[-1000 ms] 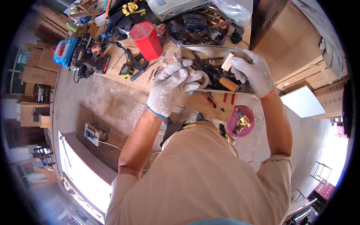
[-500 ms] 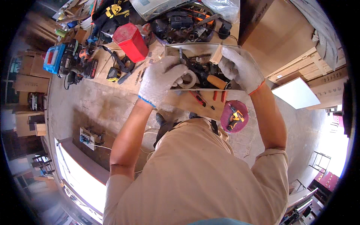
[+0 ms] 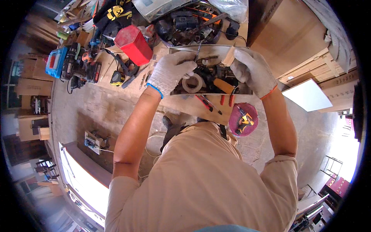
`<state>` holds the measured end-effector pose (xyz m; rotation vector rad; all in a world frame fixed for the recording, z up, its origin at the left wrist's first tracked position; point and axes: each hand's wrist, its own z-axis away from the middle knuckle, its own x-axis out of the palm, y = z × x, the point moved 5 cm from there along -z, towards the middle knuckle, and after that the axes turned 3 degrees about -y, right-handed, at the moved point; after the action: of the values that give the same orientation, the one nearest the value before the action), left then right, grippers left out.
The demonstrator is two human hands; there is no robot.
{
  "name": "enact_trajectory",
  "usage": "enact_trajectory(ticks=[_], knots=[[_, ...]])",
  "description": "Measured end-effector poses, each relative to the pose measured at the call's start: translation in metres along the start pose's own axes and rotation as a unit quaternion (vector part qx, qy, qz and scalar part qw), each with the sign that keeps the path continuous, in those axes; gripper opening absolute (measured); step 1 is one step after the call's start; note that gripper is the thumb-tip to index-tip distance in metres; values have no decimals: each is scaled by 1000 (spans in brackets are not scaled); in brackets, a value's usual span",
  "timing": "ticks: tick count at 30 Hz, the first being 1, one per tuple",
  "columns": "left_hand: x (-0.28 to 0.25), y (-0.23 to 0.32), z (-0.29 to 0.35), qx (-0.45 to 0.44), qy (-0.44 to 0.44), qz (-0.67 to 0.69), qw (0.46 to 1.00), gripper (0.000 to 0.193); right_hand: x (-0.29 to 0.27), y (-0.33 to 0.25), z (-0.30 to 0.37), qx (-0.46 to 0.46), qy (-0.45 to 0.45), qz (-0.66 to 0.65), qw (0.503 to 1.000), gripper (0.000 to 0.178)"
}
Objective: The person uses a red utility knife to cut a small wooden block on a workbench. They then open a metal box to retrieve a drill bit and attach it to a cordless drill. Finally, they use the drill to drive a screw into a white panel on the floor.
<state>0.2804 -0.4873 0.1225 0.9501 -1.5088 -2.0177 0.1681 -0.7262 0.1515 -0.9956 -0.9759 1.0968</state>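
My left hand (image 3: 172, 72), in a white glove with a blue cuff, is closed over the left side of an open tool box (image 3: 216, 48). Its fingers pinch a slender metal tool (image 3: 198, 51) whose thin shaft points up and away; its kind is unclear. My right hand (image 3: 253, 71), gloved with an orange cuff, is closed on a small wooden block (image 3: 228, 57) above the box's right side. A white tape roll (image 3: 192, 83) lies in the box below my left fingers. Beside it is a yellow-orange handle (image 3: 223, 86) among dark tools.
Red-handled pliers (image 3: 205, 102) lie on the near table edge. A pink bucket (image 3: 243, 120) with a yellow-black tool stands near right. A red container (image 3: 134, 45), a tape measure (image 3: 117, 78) and cordless drills (image 3: 92, 70) are at left; a basin (image 3: 187, 29) of parts sits behind.
My left hand has shifted slightly right, and the thin shaft now shows beyond its fingers. My right hand and the wooden block have moved a little to the right.
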Motion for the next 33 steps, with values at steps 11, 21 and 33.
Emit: enact_trajectory(ticks=[11,21,33], knots=[[-13,16,-10,185,49,-322,927,32,-6,-6,-3,4,7,21,1000,44],[-17,13,-20,217,26,-379,899,23,-14,-9,20,-9,85,2,996,42],[-13,6,74,85,-130,107,982,51,119,-6,48,-91,-22,329,940,43]])
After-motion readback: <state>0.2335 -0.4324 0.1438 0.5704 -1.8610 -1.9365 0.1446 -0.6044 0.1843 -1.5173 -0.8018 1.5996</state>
